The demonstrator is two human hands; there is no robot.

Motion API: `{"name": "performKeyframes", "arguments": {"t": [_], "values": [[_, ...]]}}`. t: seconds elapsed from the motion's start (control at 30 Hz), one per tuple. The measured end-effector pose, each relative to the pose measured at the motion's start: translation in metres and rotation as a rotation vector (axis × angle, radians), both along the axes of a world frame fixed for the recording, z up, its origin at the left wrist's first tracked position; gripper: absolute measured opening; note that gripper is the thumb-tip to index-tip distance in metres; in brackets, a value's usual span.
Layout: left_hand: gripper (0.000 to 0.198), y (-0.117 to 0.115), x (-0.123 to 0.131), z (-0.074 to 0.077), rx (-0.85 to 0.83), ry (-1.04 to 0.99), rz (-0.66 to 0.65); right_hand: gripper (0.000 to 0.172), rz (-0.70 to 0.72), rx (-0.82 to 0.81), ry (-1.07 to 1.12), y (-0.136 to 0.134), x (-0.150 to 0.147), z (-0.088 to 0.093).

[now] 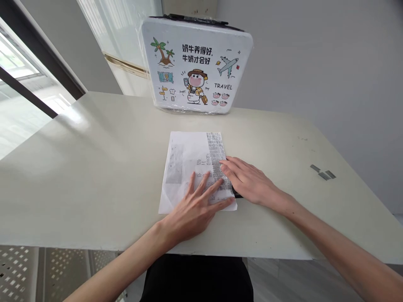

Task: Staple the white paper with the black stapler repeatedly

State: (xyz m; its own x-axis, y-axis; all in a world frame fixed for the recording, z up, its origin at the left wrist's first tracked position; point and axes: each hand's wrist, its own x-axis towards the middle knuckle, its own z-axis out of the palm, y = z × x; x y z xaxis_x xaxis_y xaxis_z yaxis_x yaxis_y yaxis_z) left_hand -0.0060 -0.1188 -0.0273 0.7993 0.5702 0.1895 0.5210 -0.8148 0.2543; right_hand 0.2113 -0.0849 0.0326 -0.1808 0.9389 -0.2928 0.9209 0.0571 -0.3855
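A printed sheet of paper [189,159] lies flat on the pale table [94,176], with dense small print along its right side. My left hand [197,205] rests on the sheet's lower part, fingers spread and flat. My right hand [247,180] lies flat on the sheet's right edge, fingers stretched toward the printed strip. A dark thing [236,195] peeks out under my right palm; I cannot make out what it is.
A white box [197,63] with cartoon travel pictures, wrapped in clear plastic, stands at the table's far edge. Grey tape marks [323,172] sit on the table at the right. A window is at the left, a grey wall behind.
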Motion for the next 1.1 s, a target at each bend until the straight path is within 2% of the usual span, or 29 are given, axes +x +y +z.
{"name": "performKeyframes", "arguments": {"t": [0.5,0.67,0.93,1.0,1.1], "values": [[0.069,0.0,0.0,0.002,-0.028,-0.002,0.001,0.067,-0.015,0.026,0.029,0.0,0.0,-0.002],[0.07,0.0,0.001,0.002,-0.032,-0.001,-0.002,0.064,0.011,0.11,-0.052,-0.002,-0.005,-0.008],[0.079,-0.001,0.001,0.001,-0.011,0.003,-0.007,0.062,0.119,0.336,-0.276,-0.004,-0.015,-0.03],[0.077,-0.001,0.002,0.0,-0.014,-0.003,-0.008,0.062,0.117,0.323,-0.268,-0.002,-0.016,-0.031],[0.073,-0.001,0.002,-0.001,-0.02,-0.018,-0.003,0.063,0.078,0.24,-0.177,0.0,-0.013,-0.022]]}}
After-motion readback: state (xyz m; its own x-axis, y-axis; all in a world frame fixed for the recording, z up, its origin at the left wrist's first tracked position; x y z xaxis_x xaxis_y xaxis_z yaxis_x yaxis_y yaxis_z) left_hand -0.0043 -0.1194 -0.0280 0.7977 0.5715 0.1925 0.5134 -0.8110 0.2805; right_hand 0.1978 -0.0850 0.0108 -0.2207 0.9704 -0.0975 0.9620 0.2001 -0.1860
